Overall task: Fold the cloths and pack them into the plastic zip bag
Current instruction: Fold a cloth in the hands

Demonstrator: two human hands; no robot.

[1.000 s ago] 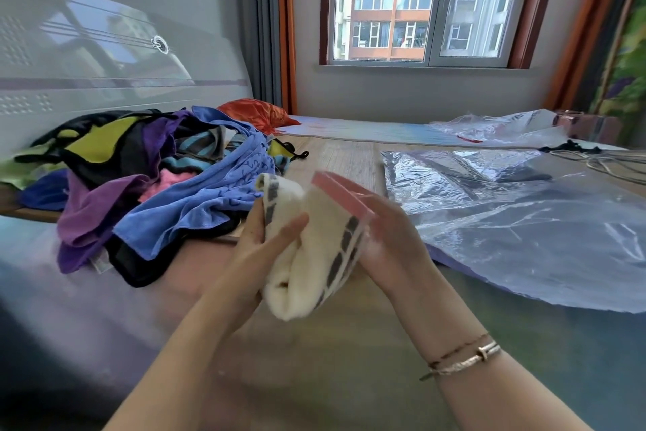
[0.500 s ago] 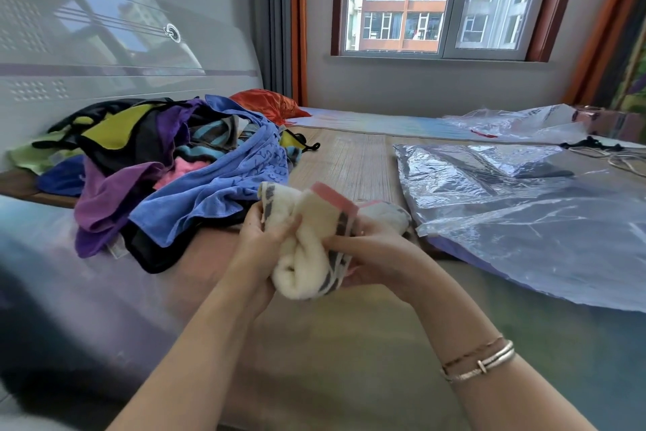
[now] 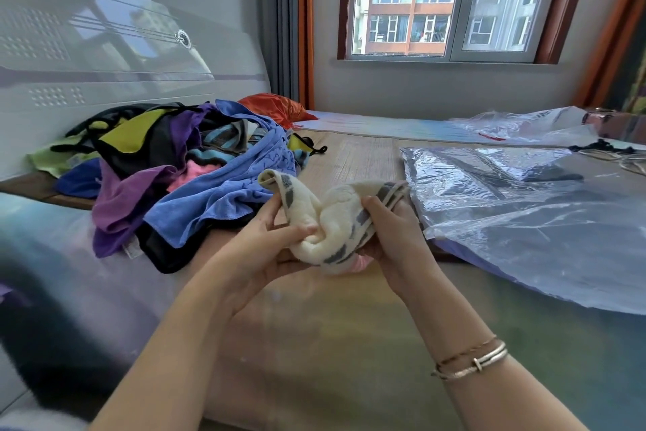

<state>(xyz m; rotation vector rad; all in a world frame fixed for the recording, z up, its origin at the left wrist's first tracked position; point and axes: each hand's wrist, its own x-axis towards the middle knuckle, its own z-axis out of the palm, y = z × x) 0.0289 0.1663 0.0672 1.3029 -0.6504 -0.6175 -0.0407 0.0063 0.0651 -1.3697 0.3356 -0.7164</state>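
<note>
Our left hand (image 3: pixel 271 238) and right hand (image 3: pixel 391 235) both curl their fingers round the cream cloth (image 3: pixel 328 221), near the bed's middle; its pink underside is mostly hidden, zip bag (image 3: pixel 524 221) right

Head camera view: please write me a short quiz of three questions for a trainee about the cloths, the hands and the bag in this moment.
1. True or false: the cream cloth with grey stripes is already inside the plastic zip bag.
2. Which hands hold the cream cloth? A) left hand only B) right hand only C) both
3. Fill in: the pile of unfolded cloths lies to the ____ of the hands.

Key
1. False: it is held above the bed, beside the bag.
2. C: the left hand and the right hand both grip it.
3. Left.
</note>
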